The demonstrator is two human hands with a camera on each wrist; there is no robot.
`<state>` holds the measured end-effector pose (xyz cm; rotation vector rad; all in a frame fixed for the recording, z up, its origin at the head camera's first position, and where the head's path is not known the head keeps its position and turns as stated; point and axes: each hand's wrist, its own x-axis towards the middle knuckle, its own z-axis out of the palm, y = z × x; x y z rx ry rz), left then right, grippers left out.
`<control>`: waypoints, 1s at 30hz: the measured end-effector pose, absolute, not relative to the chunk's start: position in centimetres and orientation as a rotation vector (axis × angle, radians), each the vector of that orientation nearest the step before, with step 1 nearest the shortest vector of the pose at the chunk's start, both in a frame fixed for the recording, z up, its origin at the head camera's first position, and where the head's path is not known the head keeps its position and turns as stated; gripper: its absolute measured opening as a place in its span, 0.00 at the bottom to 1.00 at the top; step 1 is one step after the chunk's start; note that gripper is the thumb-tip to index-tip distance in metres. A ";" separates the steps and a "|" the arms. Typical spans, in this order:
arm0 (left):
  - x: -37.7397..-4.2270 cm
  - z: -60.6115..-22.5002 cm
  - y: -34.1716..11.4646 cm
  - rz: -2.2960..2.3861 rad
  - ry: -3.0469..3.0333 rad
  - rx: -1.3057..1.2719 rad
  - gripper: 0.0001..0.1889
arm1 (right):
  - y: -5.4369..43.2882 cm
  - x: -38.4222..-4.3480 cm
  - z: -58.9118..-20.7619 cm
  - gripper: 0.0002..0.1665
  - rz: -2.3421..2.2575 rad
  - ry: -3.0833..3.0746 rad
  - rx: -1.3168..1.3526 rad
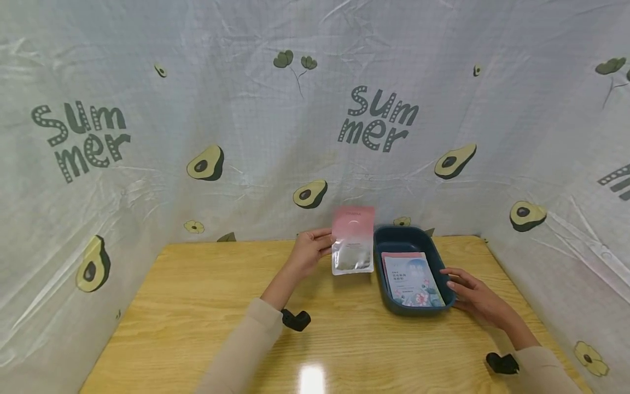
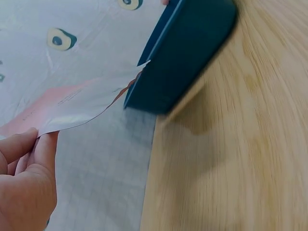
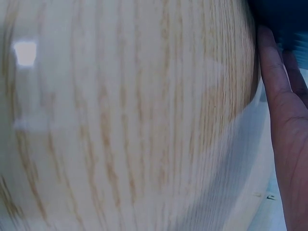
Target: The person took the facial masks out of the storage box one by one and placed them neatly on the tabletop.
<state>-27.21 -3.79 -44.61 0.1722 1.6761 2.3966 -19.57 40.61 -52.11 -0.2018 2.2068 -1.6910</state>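
Note:
My left hand (image 1: 310, 249) pinches the left edge of a flat pink-and-silver foil sachet (image 1: 353, 241), thumb on one side and fingers behind. The sachet hangs upright above the back of the table, just left of a dark blue plastic bin (image 1: 415, 311). In the left wrist view, the far end of the foil sachet (image 2: 91, 106) overlaps the rim of the bin (image 2: 192, 57). Inside the bin lies a pale blue packet with a floral print (image 1: 412, 282), over a pink one (image 1: 385, 262) that is mostly covered. My right hand (image 1: 474, 295) touches the bin's right side with extended fingers (image 3: 274, 72).
A light wooden table (image 1: 211, 306) carries the bin near its back right. Behind and beside it hangs a white sheet (image 1: 256, 137) printed with avocados and lettering. Black wrist devices sit at the left wrist (image 1: 296, 320) and the right wrist (image 1: 502, 363).

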 end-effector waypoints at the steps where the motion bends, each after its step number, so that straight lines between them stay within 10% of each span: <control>1: -27.3 -44.7 -4.2 2.397 1.683 0.169 0.17 | 40.6 -19.5 -52.1 0.29 -1.692 2.207 -0.200; 30: -26.1 -46.1 -17.1 2.240 1.929 0.074 0.22 | 40.6 -19.7 -52.2 0.31 -1.650 2.267 -0.193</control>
